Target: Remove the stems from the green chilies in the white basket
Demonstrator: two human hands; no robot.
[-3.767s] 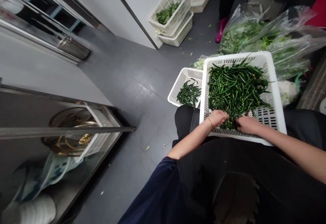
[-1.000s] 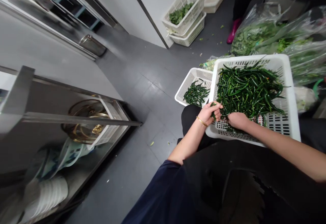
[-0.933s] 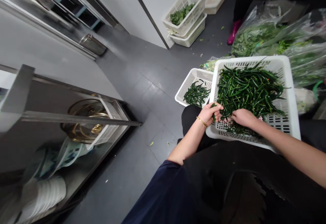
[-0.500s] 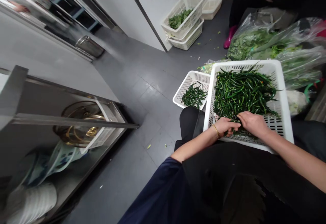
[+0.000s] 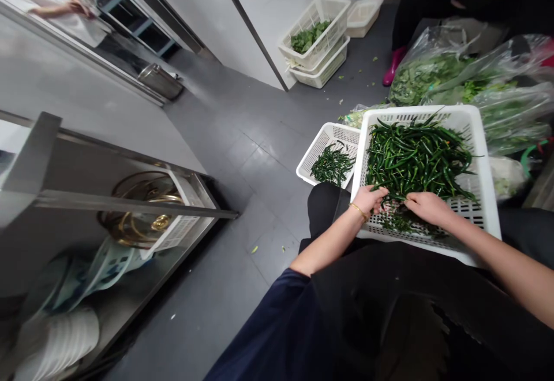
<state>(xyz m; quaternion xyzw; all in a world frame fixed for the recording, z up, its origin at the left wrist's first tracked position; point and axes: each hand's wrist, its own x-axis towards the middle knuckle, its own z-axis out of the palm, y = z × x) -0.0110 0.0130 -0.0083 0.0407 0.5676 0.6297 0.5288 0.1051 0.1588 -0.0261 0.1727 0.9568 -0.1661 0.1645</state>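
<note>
A white plastic basket [image 5: 488, 196] rests on my lap, with a heap of long green chili peppers [image 5: 418, 159] filling its far part. My left hand [image 5: 370, 200], with a gold bracelet at the wrist, is closed around green chili peppers at the basket's near left. To its right, a little apart, my right hand [image 5: 427, 206] pinches at the near edge of the heap, fingertips on a green chili pepper. Small green stems [image 5: 397, 223] lie on the basket floor below both hands. Beyond my left knee, a smaller white basket [image 5: 308, 164] holds more green chilies [image 5: 331, 164].
Clear bags of leafy greens [image 5: 437, 72] lie behind the lap basket, beside another person's pink boot [image 5: 393, 66]. Stacked white baskets [image 5: 320, 72] stand by the wall. At left is a metal shelf [image 5: 142, 205] with plates [image 5: 64, 340]; farther back, a metal bin [image 5: 161, 81].
My left hand has moved left, away from my right hand, with chilies in its grip. The stems on the basket floor now show. The view has shifted slightly.
</note>
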